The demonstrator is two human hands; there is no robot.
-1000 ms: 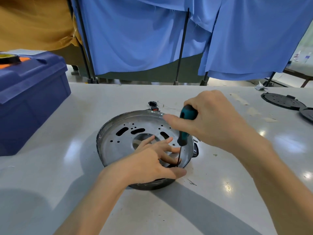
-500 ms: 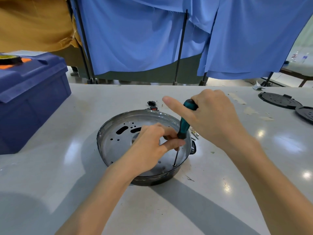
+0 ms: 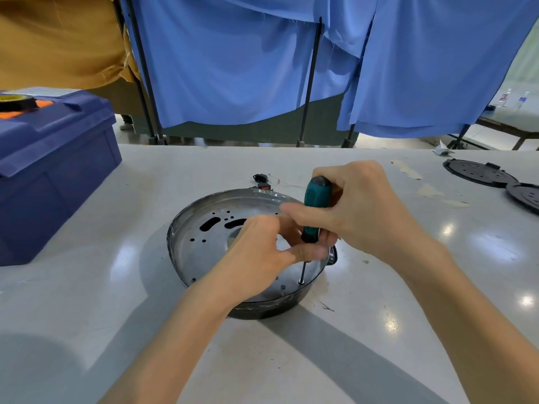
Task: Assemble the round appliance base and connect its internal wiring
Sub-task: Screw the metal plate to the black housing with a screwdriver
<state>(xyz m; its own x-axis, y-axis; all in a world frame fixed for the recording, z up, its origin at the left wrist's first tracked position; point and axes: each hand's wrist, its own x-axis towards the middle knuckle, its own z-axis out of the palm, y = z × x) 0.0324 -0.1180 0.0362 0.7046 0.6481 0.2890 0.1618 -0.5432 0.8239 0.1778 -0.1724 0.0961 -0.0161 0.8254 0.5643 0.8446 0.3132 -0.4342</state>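
The round metal appliance base [image 3: 198, 243] lies on the white table, its perforated plate facing up. My right hand [image 3: 358, 208] grips a screwdriver with a teal and black handle [image 3: 315, 199], held upright. Its thin shaft ends on a screw [image 3: 301, 282] near the base's front right rim. My left hand [image 3: 262, 252] reaches over the plate, and its thumb and fingers pinch the lower end of the handle. A black socket part [image 3: 260, 178] with thin wires lies just behind the base.
A dark blue toolbox [image 3: 49, 176] stands at the left with a roll of tape [image 3: 14, 101] on its lid. Two black round perforated plates [image 3: 478, 172] lie at the far right edge. Blue curtains on black poles hang behind the table.
My left hand lifted off the plate and closed its fingers on the screwdriver's lower handle. My right hand curled its outstretched index finger down round the handle.
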